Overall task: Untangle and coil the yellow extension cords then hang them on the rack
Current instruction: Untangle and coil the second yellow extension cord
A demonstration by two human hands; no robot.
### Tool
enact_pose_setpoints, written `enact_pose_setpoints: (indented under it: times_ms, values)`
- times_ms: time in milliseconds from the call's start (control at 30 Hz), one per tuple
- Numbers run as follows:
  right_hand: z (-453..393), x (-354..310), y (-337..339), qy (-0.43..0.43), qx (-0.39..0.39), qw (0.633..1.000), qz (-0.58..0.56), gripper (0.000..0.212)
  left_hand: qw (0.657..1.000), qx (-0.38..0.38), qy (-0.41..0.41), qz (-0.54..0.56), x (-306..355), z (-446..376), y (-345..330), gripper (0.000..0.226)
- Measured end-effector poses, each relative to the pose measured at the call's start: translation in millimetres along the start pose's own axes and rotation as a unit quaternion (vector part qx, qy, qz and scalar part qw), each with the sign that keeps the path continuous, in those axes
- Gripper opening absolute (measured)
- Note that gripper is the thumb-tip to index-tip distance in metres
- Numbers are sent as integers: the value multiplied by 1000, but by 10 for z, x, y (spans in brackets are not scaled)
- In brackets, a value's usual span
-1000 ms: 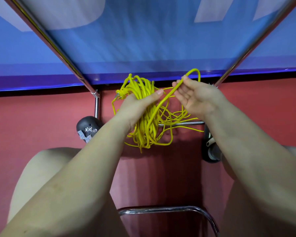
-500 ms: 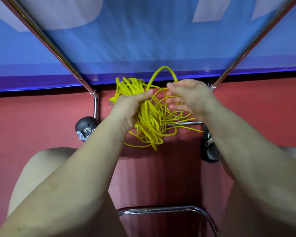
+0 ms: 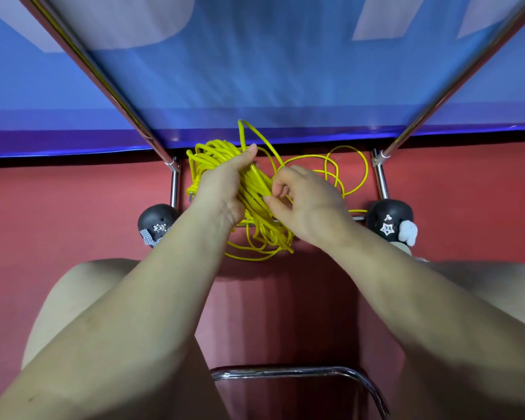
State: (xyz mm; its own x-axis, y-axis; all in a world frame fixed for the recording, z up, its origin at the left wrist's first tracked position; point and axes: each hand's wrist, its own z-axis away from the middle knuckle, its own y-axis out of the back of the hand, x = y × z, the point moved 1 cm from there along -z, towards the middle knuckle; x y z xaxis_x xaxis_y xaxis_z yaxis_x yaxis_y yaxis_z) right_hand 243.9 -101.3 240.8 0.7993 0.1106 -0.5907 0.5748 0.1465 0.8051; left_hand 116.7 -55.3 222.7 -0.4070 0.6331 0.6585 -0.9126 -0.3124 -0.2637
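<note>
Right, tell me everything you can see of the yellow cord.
The yellow cord is thin, smooth and plastic-looking, partly gathered into a bundle of many loops. The left hand grips that bundle, held up above the red floor. The right hand pinches a strand beside it. Loose loops spread right and hang below; one arcs above the fingers. No plug is visible.

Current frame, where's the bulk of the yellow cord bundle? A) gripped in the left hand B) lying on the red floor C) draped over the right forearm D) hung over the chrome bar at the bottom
A: the left hand is wrapped round the thick bundle of yellow cord, while the right hand works at loose strands beside it.
</note>
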Motion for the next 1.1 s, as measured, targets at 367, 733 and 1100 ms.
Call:
enact_pose_setpoints:
  times_ms: [367, 733, 1100]
  values:
    - [-52, 432, 187, -82, -223, 971, 41, 16, 997, 53, -33, 53, 201, 24, 103, 13]
    - [-102, 368, 458, -80, 53, 959, -268, 26, 998, 23, -57, 10, 213, 40, 119, 24]
    - [-202, 192, 471, -282, 31, 783, -553, 9, 985, -78, -63, -142, 35, 155, -38, 21]
